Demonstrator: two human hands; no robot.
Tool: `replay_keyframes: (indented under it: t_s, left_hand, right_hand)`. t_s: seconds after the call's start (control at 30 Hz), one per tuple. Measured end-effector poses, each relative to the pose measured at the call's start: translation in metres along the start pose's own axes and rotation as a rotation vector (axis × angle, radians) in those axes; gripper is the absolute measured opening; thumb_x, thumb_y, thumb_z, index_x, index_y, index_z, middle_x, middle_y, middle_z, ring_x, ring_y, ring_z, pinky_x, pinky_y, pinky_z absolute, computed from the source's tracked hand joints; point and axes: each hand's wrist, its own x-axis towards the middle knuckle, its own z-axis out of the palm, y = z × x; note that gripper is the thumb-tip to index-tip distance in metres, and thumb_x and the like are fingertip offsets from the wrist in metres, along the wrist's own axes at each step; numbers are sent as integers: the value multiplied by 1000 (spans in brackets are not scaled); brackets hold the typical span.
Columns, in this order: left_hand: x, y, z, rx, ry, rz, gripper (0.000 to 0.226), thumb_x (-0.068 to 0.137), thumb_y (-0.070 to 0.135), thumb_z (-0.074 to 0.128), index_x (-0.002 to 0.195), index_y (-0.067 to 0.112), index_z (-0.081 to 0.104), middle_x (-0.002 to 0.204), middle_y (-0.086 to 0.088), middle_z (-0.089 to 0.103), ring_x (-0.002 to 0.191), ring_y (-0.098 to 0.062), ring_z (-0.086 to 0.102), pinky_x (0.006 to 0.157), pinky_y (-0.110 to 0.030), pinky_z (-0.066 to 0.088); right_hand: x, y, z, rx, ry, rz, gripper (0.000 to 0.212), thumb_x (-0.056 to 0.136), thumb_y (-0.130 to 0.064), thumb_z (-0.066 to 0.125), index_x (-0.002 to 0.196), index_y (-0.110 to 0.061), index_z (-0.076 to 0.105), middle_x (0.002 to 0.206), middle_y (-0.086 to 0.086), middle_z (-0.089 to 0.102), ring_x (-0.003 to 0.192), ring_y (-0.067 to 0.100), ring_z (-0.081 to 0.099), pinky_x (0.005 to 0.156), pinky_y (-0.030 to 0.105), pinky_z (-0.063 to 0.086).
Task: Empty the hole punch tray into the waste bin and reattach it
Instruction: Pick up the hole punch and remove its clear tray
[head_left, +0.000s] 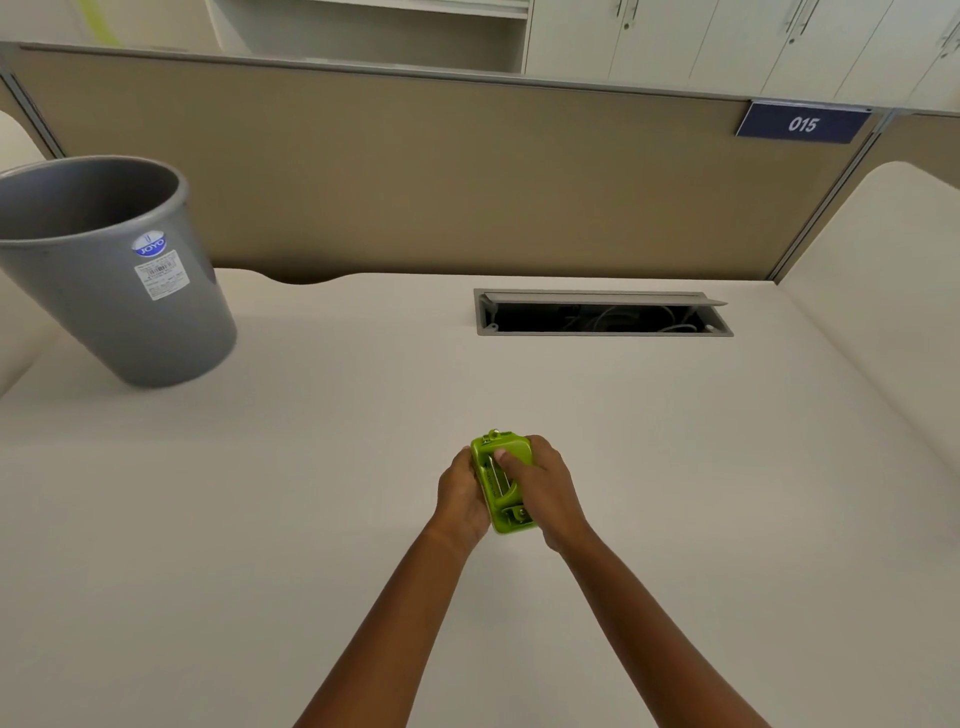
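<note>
A lime-green hole punch (501, 480) is held over the middle of the white desk, turned on its side so its metal parts face up. My left hand (460, 493) cups its left side from below. My right hand (545, 486) grips its right side, with the thumb pressed on the green body near the top. I cannot tell whether the tray is attached. A grey waste bin (111, 275) with a blue and white sticker stands on the desk at the far left, well away from both hands.
An open cable slot (602, 314) with wires inside is set in the white desk (311, 493) behind the hands. A tan partition (415, 171) with a blue 015 sign (802, 123) closes the back. Low white dividers flank both sides.
</note>
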Motion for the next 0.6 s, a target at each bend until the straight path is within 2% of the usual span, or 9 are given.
replay_keyframes:
  t_s: [0.07,0.17,0.2,0.33,0.43,0.5,0.6]
  left_hand:
    - [0,-1,0,6,-9,-2,35,97,25,38,73,10,59,46,-4,67,62,-20,62,60,-32,48]
    - [-2,-1,-2,-14,-92,-70,47,98,44,28,87,14,62,78,-9,68,77,-22,61,66,-36,49]
    - [-1,-1,-4,-29,-129,-93,52,96,50,25,90,15,63,81,-9,68,79,-23,62,68,-38,49]
    - [4,-1,-10,-40,-188,-132,59,91,59,26,98,12,63,77,-11,74,73,-26,70,73,-43,52]
    - [4,-3,-11,-26,-192,-147,61,92,58,25,104,9,59,70,-13,75,62,-26,73,60,-35,59]
    - [5,-5,-12,-7,-179,-140,60,91,58,27,104,9,59,67,-13,75,58,-25,73,55,-32,60]
    - [5,-5,-12,41,-138,-130,58,92,56,30,107,9,59,72,-15,74,54,-25,71,52,-33,60]
  right_hand:
    - [0,0,1,-21,9,-19,10,90,-19,53,98,-13,54,79,-12,52,81,11,52,62,15,41]
    - [-1,-1,2,-56,25,-44,19,90,-21,53,106,-11,56,80,-13,52,79,7,52,61,13,39]
    - [0,-1,2,-59,19,-44,20,90,-22,53,106,-11,57,82,-10,54,79,7,53,63,15,41]
    - [6,-4,-6,-91,-3,-70,30,94,-33,45,82,-10,60,73,2,54,69,15,50,65,26,39]
    - [16,-5,-15,-74,114,-91,16,92,-23,49,85,-13,60,78,1,58,68,14,56,64,29,48]
    - [22,-4,-19,-19,75,-6,17,91,-18,51,79,-10,59,72,3,57,57,14,54,52,23,46]
    - [27,0,-20,-32,-38,118,35,91,-23,53,60,-7,55,59,7,49,48,17,44,51,25,40]
